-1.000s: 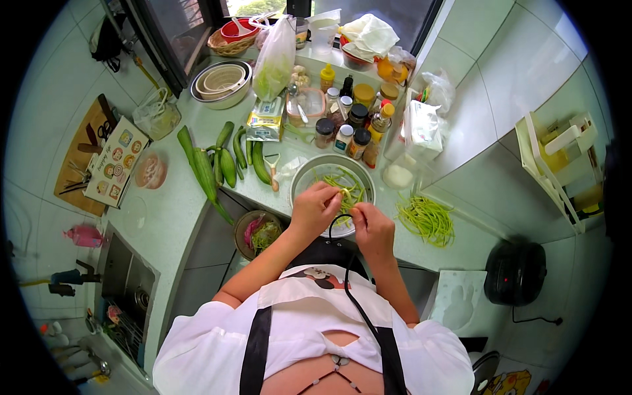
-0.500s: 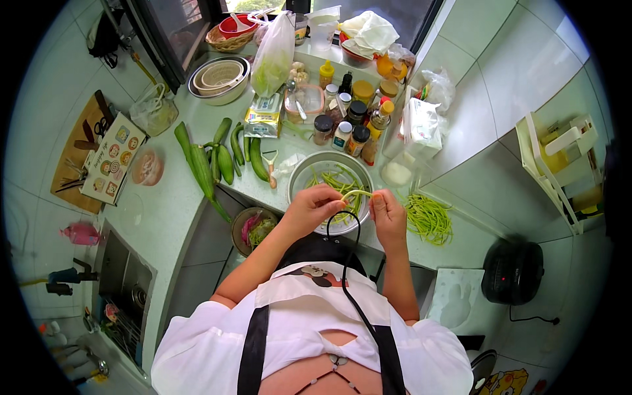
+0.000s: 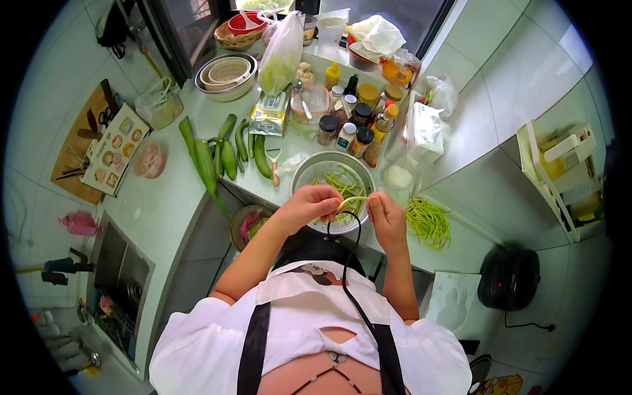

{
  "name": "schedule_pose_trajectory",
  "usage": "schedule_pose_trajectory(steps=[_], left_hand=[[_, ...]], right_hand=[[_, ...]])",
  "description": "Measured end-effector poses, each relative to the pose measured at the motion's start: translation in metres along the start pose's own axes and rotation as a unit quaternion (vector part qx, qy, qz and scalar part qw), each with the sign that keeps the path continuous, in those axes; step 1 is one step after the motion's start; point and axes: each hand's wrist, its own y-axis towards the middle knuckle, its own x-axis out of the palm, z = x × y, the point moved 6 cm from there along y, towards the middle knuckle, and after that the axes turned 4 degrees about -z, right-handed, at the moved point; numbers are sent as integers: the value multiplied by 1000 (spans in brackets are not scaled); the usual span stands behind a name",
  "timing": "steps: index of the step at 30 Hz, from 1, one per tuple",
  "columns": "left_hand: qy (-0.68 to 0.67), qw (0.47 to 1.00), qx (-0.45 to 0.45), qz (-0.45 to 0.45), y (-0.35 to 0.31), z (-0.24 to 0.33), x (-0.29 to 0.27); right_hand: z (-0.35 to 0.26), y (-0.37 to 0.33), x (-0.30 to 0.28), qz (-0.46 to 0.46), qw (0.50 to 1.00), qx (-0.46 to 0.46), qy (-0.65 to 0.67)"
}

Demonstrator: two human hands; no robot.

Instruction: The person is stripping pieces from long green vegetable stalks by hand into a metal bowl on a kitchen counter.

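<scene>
A pale green bean (image 3: 355, 198) is stretched between my two hands, slightly bent. My left hand (image 3: 308, 208) pinches one end in closed fingers. Thumb and fingers of my right hand (image 3: 387, 218) grip the other end. Both hands are over the near part of a round metal bowl (image 3: 297, 179), which holds several bean pieces (image 3: 339, 176). To the right of the bowl, a heap of long green beans (image 3: 428, 222) lies on the counter. A black cord (image 3: 359, 230) loops up in front of my hands.
Left of the bowl lie a peeler (image 3: 274, 171), cucumbers (image 3: 261, 157) and long green gourds (image 3: 203, 158). Sauce bottles and jars (image 3: 361, 114) crowd behind it. A waste bin (image 3: 237, 227) with scraps stands below the counter edge. A sink (image 3: 118, 270) is at left, a black appliance (image 3: 508, 279) at right.
My view has shifted slightly. Both hands keep their grip on the bean over the bowl, and it looks a little straighter. My left forearm now covers more of the waste bin.
</scene>
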Motion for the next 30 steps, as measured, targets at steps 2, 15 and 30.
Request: schedule_pose_trajectory(steps=[2,15,30], left_hand=[[-31,1000,-1,5,-1,-1,3],[-105,988,88,75,0,-1,8],[-73,987,126,64,6,-2,0]], right_hand=[[0,-1,1,5,1000,1,-7],[-3,-7,16,-36,997,20,68],[6,-7,29,-84,988,52,119]])
